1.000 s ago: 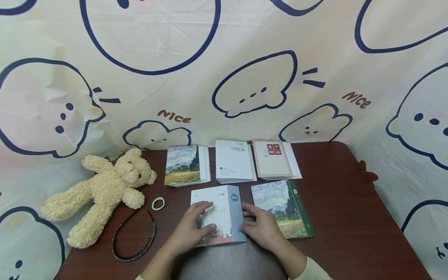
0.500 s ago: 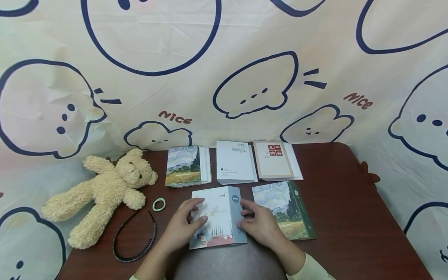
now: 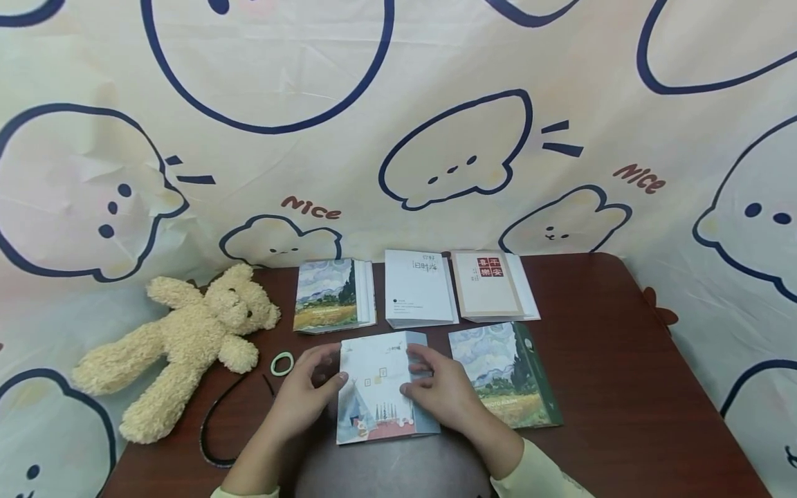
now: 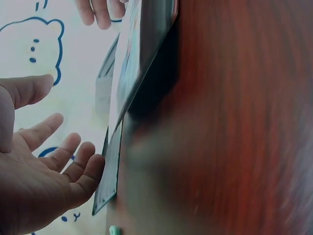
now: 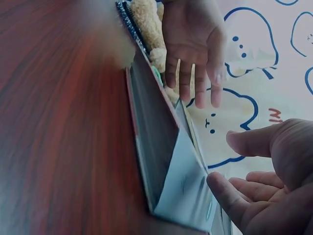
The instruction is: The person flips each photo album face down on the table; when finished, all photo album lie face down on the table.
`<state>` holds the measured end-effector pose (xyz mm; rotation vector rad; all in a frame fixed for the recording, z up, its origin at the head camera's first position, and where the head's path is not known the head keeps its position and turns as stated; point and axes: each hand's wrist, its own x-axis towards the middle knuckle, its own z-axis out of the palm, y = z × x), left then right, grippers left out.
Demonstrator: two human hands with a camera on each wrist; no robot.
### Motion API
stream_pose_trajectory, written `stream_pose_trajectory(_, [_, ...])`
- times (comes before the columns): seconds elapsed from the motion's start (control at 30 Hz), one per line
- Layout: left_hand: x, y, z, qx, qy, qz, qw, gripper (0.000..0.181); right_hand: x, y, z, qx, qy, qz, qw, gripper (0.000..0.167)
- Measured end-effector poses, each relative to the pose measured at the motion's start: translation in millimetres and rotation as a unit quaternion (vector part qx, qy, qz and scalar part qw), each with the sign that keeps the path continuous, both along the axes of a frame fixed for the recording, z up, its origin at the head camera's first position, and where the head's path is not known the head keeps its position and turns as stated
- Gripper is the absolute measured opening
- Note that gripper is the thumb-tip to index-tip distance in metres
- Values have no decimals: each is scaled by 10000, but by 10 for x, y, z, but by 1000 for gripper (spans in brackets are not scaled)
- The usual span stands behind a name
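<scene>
A white album (image 3: 373,398) with a blue-grey spine lies near the table's front edge in the head view. Beside its left edge is my left hand (image 3: 304,394), fingers relaxed and apart. My right hand (image 3: 445,391) is over the spine side, its fingers extended above the cover. In the right wrist view the album's spine (image 5: 183,181) faces the camera, with the right hand (image 5: 269,186) beside it, thumb raised. The left wrist view shows the left hand (image 4: 49,181) with spread fingers, gripping nothing. Whether the fingertips touch the album is hard to tell.
A green-spined album (image 3: 498,380) lies to the right. Behind stand a landscape-covered album (image 3: 325,294), a white album (image 3: 416,287) and a beige-covered one (image 3: 486,287). At the left are a teddy bear (image 3: 193,335), a green ring (image 3: 282,364) and a black headband (image 3: 208,422).
My left hand has drawn back leftward off the cover to beside the album. My right hand has shifted left and slightly up, over the spine. The album has barely moved.
</scene>
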<state>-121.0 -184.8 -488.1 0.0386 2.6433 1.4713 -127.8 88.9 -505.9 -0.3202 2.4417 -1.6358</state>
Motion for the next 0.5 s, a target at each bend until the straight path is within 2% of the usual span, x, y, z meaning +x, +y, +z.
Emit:
stream_pose_trajectory(0.2, [-70, -163, 53, -84, 76, -4, 9999, 52, -62, -213, 108, 66, 375, 103, 9992, 62])
stream_pose_trajectory(0.37, [-139, -284, 111, -276, 190, 158, 9993, 53, -141, -385, 182, 134, 522, 232, 9983, 62])
stream_pose_trajectory(0.5, [-211, -339, 142, -244, 24, 281, 9993, 56, -223, -501, 205, 344, 534, 316, 9975, 62])
